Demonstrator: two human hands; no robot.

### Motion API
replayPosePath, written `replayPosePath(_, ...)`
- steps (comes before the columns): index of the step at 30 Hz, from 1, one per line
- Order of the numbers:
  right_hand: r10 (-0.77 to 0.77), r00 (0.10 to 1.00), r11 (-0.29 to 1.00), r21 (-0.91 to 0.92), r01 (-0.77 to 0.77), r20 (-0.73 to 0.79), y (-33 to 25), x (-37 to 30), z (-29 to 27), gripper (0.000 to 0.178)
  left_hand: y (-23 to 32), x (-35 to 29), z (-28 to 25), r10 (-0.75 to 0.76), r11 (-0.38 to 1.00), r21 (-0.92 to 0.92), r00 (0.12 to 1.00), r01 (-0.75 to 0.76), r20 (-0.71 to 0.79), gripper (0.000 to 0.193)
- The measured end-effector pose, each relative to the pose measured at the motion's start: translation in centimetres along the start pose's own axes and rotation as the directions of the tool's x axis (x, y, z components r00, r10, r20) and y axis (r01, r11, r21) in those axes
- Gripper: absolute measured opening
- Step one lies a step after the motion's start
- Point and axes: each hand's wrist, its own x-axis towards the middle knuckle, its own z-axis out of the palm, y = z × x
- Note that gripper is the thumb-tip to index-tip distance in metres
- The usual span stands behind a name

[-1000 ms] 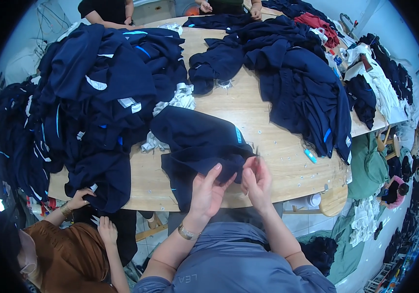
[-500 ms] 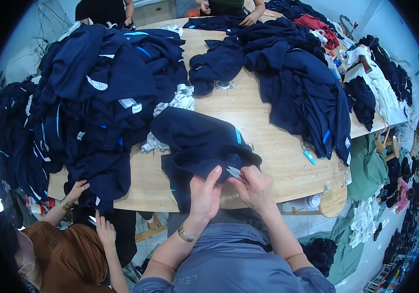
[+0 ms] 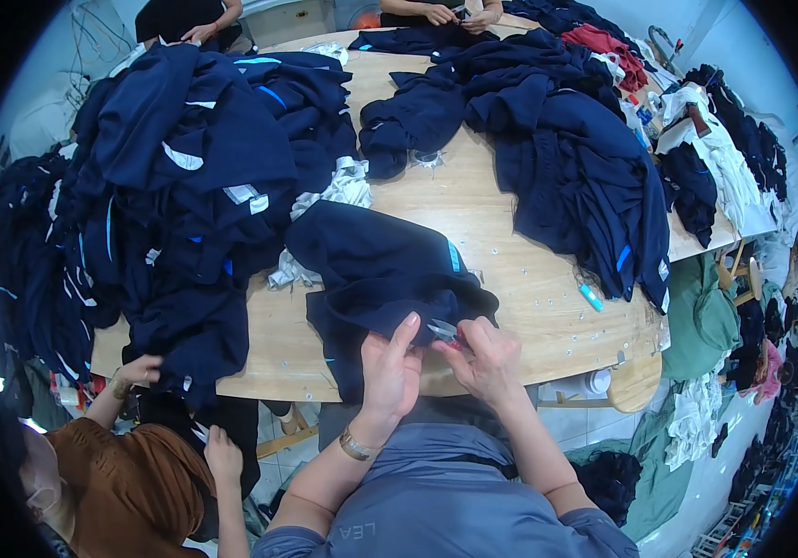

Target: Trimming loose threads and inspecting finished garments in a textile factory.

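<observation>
Between the left hand, pinching the navy garment, and right hand, gripping small thread snips, trimming looks underway; large navy piles beyond seem unprocessed.

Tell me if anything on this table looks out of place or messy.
A crumpled white cloth lies wedged among the navy garments, between the big pile and the garment both hands work on. One red garment tops the far heap. Small pale specks scatter over the bare table.
</observation>
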Motion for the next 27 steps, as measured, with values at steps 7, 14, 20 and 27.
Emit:
replayPosePath(7,0.036,0.999,0.999,0.005,-0.036,-0.005,-0.4,0.1,0.1,0.030,-0.5,-0.1,0.0,0.070,0.995,0.077,0.998,-0.071,0.004,0.013)
replayPosePath(14,0.044,0.999,0.999,0.018,-0.044,-0.006,-0.5,0.1,-0.1,0.028,-0.6,-0.2,0.4,0.081,0.992,0.098,0.997,-0.081,0.006,0.012)
replayPosePath(20,0.056,0.998,0.997,0.046,-0.055,-0.028,-0.1,0.0,0.2,0.026,-0.5,-0.2,0.3,0.068,0.995,0.073,0.998,-0.067,-0.005,0.013)
replayPosePath(27,0.510,0.859,0.604,0.692,-0.396,0.047,0.4,-0.6,1.1,0.024,-0.9,-0.2,0.0,0.081,0.996,0.021,0.997,-0.081,-0.013,0.031)
